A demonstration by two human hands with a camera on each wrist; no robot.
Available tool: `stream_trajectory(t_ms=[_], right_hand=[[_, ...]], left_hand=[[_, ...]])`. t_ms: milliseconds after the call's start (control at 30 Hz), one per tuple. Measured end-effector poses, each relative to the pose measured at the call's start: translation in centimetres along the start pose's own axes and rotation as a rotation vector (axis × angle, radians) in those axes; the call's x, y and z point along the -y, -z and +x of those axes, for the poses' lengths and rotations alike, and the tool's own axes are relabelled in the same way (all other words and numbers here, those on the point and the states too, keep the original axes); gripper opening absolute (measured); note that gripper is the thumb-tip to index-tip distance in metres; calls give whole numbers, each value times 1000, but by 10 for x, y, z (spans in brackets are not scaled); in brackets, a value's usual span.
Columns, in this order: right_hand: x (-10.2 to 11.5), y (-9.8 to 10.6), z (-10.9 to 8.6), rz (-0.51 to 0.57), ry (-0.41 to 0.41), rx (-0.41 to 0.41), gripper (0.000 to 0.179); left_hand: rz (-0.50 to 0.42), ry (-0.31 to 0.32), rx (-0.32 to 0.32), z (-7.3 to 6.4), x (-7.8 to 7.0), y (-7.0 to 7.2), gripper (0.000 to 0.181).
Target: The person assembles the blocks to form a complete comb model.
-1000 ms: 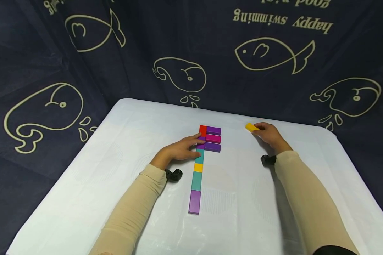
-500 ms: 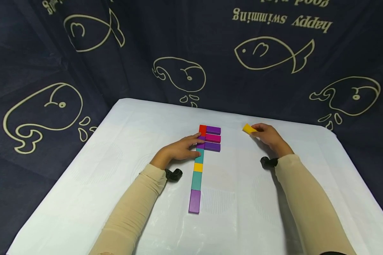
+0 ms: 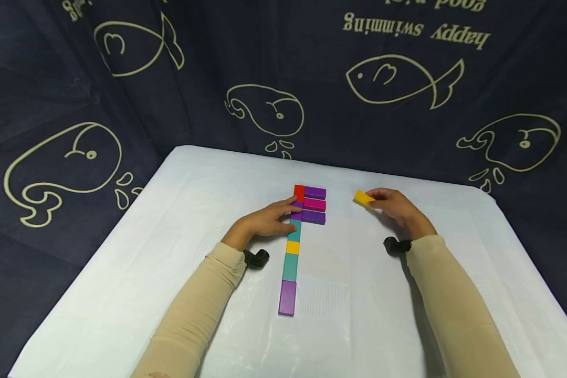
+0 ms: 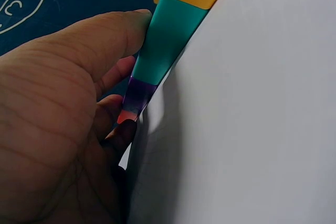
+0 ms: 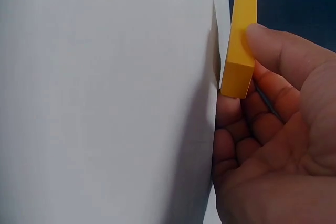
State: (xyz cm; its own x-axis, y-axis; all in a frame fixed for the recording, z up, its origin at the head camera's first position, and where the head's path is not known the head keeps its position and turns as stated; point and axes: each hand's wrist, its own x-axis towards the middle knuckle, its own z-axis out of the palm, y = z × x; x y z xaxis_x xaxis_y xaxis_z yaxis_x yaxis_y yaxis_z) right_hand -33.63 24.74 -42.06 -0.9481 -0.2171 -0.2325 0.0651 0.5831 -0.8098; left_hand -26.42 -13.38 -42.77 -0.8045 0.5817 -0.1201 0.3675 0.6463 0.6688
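Observation:
My left hand (image 3: 266, 220) rests against the left side of a column of flat blocks. Its thumb touches a teal block (image 4: 170, 40), while the other fingers lie along the purple block (image 3: 296, 211) and near the red block (image 3: 299, 192) at the far end. Between the thumb and fingers of my right hand (image 3: 397, 205) a yellow block (image 5: 240, 45) is pinched, off to the right of the column. Two purple blocks (image 3: 315, 192) and a magenta block (image 3: 314, 205) lie side by side, extending right from the column's far end.
Nearer me the column runs on through a yellow block (image 3: 293, 247), another teal block (image 3: 290, 267) and a long purple block (image 3: 287, 297). A white cover (image 3: 179, 173) lies over the table, and a dark cloth with fish drawings (image 3: 321, 131) hangs behind it.
My right hand has moved slightly left and nearer to me with the yellow block. The left hand and the laid blocks have stayed in place.

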Motion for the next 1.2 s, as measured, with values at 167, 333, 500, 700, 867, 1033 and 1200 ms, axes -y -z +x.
stream_trajectory(t_ms=[167, 333, 500, 700, 867, 1033, 1200], right_hand=[[3, -5, -5, 48, 16, 31, 47], [7, -10, -12, 89, 42, 72, 46], [9, -15, -17, 72, 42, 97, 44], [15, -22, -21, 36, 74, 118, 41], [18, -29, -20, 18, 129, 134, 37], [24, -36, -25, -2, 141, 157, 36], [30, -42, -31, -26, 155, 174, 36]], left_hand=[[0, 3, 2, -1, 0, 0, 59], [-1, 1, 1, -1, -1, 0, 59], [-1, -6, 0, 1, 0, -1, 59], [-10, 0, 3, 1, 1, -1, 59], [-11, -2, 2, 0, 1, 0, 59], [-14, -2, 2, 1, 0, 0, 60], [-9, 10, 7, 2, 0, 0, 60]])
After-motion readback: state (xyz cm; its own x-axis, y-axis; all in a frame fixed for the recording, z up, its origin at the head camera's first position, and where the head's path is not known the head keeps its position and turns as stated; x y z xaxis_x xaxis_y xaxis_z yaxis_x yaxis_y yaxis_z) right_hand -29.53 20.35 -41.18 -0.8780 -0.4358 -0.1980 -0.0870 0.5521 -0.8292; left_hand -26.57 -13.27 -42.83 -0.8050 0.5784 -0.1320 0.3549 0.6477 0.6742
